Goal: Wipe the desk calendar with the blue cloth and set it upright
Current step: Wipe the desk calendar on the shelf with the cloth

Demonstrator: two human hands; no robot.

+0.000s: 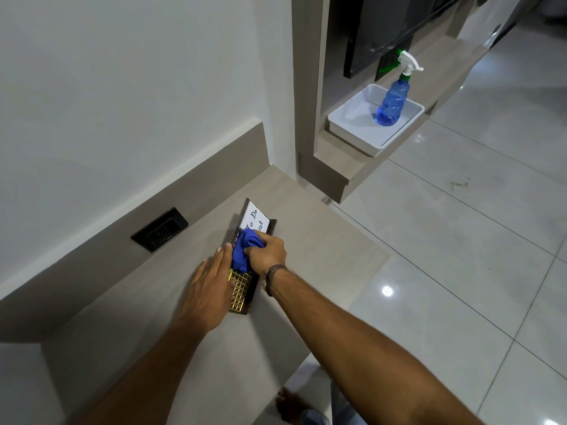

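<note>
The desk calendar (242,294) lies flat on the beige desk (322,250), dark brown with a gold grid at its near end and a white "To Do List" card at its far end. My right hand (266,251) is closed around the bunched blue cloth (245,251) and presses it onto the middle of the calendar. Flat on the desk, my left hand (211,286) rests with fingers extended against the calendar's left edge, touching it.
A black wall socket (159,230) is set in the desk's back panel to the left. On a lower shelf at the right stands a blue spray bottle (394,98) in a white tray (346,130). Glossy tiled floor (460,240) lies right of the desk.
</note>
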